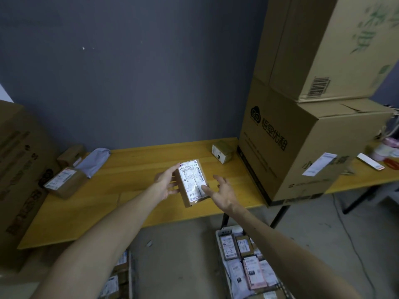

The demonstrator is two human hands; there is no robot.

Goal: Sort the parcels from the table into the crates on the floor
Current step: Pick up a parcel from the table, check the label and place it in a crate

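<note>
My left hand [167, 183] grips a small brown cardboard parcel [192, 184] by its left edge, holding it above the yellow table [133, 173] with its white shipping label facing up. My right hand [222, 192] is spread beside the parcel's right edge, one fingertip touching the label near its lower corner. More parcels lie on the table: a brown box [62, 183] and a grey soft bag [94, 161] at the left, and a small box [222, 151] at the back right. On the floor, a white crate [224, 275] at the right holds several labelled parcels, and a second crate [117, 277] sits at the left.
Two large stacked cardboard boxes [306, 126] fill the table's right part. Another big carton [19, 169] stands at the far left. Small items [382, 156] lie on the table's far right end. A cable [356, 251] runs over the grey floor.
</note>
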